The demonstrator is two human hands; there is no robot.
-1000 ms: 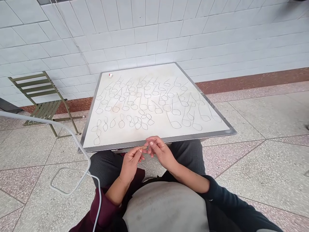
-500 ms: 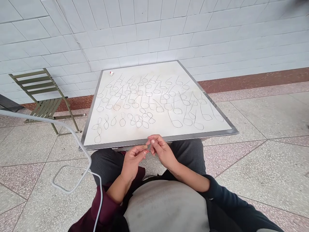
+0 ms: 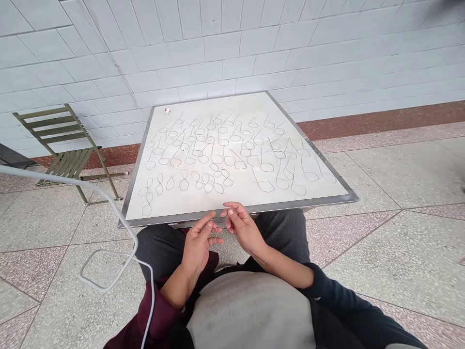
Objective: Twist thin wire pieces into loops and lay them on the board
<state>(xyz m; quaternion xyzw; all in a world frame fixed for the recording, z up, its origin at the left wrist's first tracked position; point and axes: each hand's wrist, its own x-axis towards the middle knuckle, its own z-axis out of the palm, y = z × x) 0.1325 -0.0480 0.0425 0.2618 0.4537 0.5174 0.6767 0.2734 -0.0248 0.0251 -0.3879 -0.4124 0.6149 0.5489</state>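
In front of the table's near edge, my left hand (image 3: 199,238) pinches a thin wire (image 3: 217,232) between thumb and forefinger. Part of the wire curves in a small loop beside the lower fingers. Close by on the right, my right hand (image 3: 242,227) has its thumb pressed to its fingers, at what looks like the other end of the same wire; the fingers hide most of it. Figure-eight wire loops (image 3: 184,181) lie on the white tabletop (image 3: 240,194), near its front. Single loops with long straight tails (image 3: 266,185) cover much of the rest.
A small white and red object (image 3: 167,111) sits at the table's far left corner. A slatted folding chair (image 3: 69,160) stands to the left. A thick grey cable (image 3: 109,198) bends through the left foreground. Behind the table is a tiled wall (image 3: 221,46).
My left hand has drawn slightly left, away from my right hand, and its fingers have spread more. A curve of wire now shows at its fingers. My right hand has barely moved.
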